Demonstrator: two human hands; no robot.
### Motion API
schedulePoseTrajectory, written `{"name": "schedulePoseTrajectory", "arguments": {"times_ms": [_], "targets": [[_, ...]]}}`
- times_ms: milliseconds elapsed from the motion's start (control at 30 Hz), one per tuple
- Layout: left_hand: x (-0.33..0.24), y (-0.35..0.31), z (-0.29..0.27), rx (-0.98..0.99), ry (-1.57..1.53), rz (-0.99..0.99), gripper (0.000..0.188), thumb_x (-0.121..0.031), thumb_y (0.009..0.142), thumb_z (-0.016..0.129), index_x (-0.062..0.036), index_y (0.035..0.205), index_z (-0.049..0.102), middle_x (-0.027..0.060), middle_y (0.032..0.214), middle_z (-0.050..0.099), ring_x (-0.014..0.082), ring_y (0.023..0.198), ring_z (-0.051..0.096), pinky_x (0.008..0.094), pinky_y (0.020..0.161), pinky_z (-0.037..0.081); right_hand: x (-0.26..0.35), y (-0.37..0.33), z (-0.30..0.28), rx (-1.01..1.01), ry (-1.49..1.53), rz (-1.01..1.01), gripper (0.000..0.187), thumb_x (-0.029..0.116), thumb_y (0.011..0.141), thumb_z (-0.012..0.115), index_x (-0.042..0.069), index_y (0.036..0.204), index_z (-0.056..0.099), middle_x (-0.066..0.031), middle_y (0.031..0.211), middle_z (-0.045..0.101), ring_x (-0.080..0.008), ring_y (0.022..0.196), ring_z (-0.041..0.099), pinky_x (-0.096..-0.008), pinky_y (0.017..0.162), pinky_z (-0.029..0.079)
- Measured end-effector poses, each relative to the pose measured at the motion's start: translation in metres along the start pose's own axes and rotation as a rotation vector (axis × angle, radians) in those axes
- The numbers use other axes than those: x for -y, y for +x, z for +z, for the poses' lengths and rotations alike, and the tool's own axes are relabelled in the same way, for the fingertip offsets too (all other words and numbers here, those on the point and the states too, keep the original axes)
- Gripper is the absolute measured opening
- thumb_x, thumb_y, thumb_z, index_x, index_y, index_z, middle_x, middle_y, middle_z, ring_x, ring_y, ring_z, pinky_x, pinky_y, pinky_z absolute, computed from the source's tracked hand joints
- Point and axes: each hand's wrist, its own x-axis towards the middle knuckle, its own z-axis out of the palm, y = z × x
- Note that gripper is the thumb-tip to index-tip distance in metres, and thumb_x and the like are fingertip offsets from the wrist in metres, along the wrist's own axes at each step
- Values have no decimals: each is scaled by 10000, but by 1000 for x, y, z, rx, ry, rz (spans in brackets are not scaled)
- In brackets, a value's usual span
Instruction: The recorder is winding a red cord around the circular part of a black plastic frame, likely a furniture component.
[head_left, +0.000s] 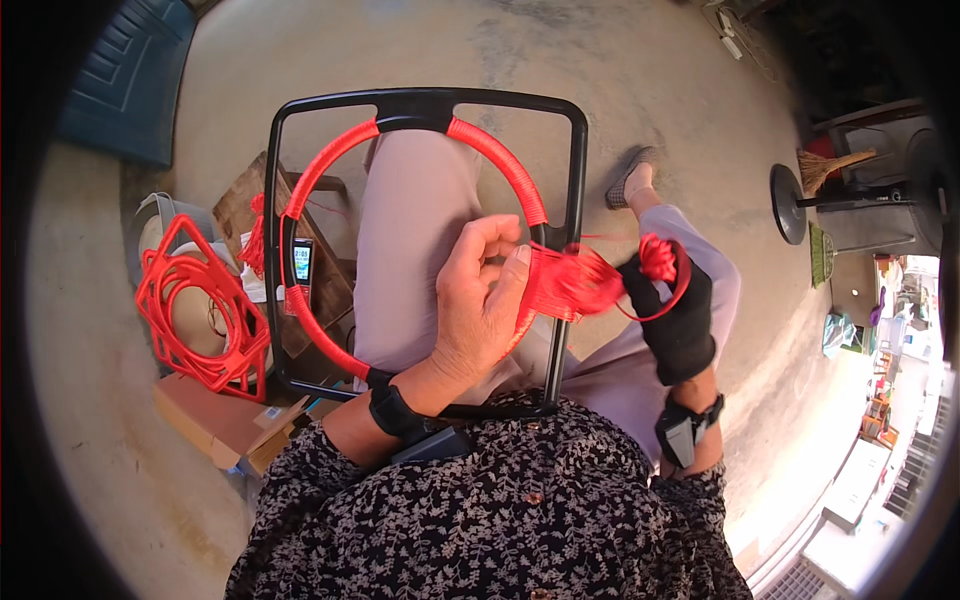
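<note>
On my lap stands a black rounded-square frame [432,101] with a ring [333,160] inside it, much of the ring wrapped in red cord. My bare left hand [478,295] is closed at the ring's right side, thumb and fingers pinching the red cord there. From this pinch a blurred spread of red cord [575,283] runs right, across the frame's right bar. My right hand [672,315], in a black glove, is closed around a bunched end of the cord, and a loop hangs over its knuckles. The fingertips of the right hand are partly hidden.
At left, several red frames [205,305] are stacked by a wooden board [262,190] with a phone [301,262] on it. An open cardboard box [225,425] lies below. To the right are a fan [789,204], a broom [835,165] and a white ledge [850,550].
</note>
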Motion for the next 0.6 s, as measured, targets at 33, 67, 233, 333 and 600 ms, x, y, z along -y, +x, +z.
{"name": "schedulePoseTrajectory", "arguments": {"times_ms": [33, 67, 233, 333, 600], "targets": [[2, -1, 0, 47, -136, -192, 202, -74, 926, 558, 13, 1108, 540, 59, 1002, 600, 122, 866, 578, 249, 796, 466, -17, -7, -15, 82, -127, -47, 196, 63, 735, 682, 39, 910, 596, -132, 792, 635, -326, 732, 640, -367, 631, 484], [3, -1, -1, 77, -68, -243, 210, -126, 942, 566, 5, 1105, 543, 27, 959, 602, 87, 833, 586, 228, 742, 480, -33, -17, -29, 159, -336, -40, 158, 71, 746, 670, 34, 883, 600, -149, 796, 626, -348, 756, 632, -363, 642, 489], [10, 1, -4, 179, -238, -524, 207, -205, 957, 553, -26, 1059, 574, 5, 896, 613, 61, 763, 592, 216, 653, 502, -126, -58, -96, -330, 547, 345, 202, 138, 945, 493, -17, 1023, 596, -116, 954, 640, -222, 890, 626, -346, 827, 490], [12, 3, -3, 145, -482, -633, 207, -230, 959, 557, -40, 1034, 590, 3, 892, 616, 52, 755, 589, 207, 655, 495, -170, -64, -130, -777, 1023, 410, 254, 157, 954, 462, -40, 1097, 534, -145, 965, 605, -265, 921, 600, -376, 855, 482], [8, 4, -2, 158, -504, -662, 200, -221, 961, 550, -42, 1042, 589, -6, 877, 604, 42, 756, 577, 185, 658, 482, -71, -36, -24, -104, 950, 577, 469, 252, 987, 455, -13, 1367, 383, 14, 705, 493, -87, 625, 514, -233, 612, 448]]}}
